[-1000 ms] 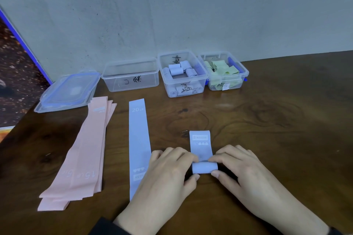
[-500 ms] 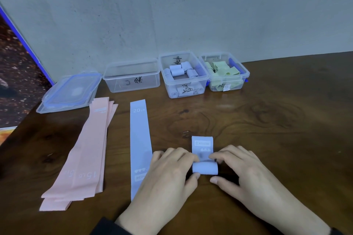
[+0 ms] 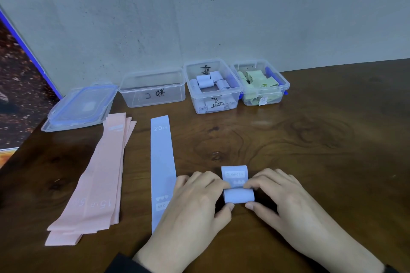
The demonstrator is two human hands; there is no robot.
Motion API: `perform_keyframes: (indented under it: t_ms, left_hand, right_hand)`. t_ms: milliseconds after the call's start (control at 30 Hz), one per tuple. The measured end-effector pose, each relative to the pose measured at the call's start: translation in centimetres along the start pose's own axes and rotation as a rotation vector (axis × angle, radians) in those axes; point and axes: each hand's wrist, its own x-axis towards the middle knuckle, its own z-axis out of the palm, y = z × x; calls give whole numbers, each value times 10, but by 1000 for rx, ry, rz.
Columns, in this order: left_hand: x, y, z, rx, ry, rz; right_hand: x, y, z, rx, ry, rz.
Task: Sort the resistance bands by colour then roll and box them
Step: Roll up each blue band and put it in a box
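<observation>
A light blue resistance band (image 3: 237, 194) lies on the table, mostly rolled up, with a short flat end still showing beyond the roll. My left hand (image 3: 195, 201) pinches the roll's left end with thumb and fingers. My right hand (image 3: 286, 201) pinches its right end the same way. A second blue band (image 3: 161, 162) lies flat to the left, its near end under my left hand. Further left, several pink bands (image 3: 99, 179) lie stacked flat.
Three clear boxes stand by the wall: an empty one (image 3: 153, 88), one with rolled blue bands (image 3: 213, 88), one with green bands (image 3: 260, 83). Clear lids with blue rims (image 3: 82, 106) lie stacked at the back left. The table's left edge drops off beside the pink bands.
The roll has grown and moved away from me; the flat end of the blue band beyond it is shorter. Both hands have followed it forward.
</observation>
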Motion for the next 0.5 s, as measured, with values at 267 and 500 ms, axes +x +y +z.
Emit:
perform_keyframes:
  t_ms: [267, 500]
  left_hand:
    - [0, 1, -1, -30, -25, -11]
    - [-1, 1, -1, -7, 0, -3]
  right_hand:
    - [-1, 0, 0, 3, -3, -8]
    - [-1, 0, 0, 10, 9, -5]
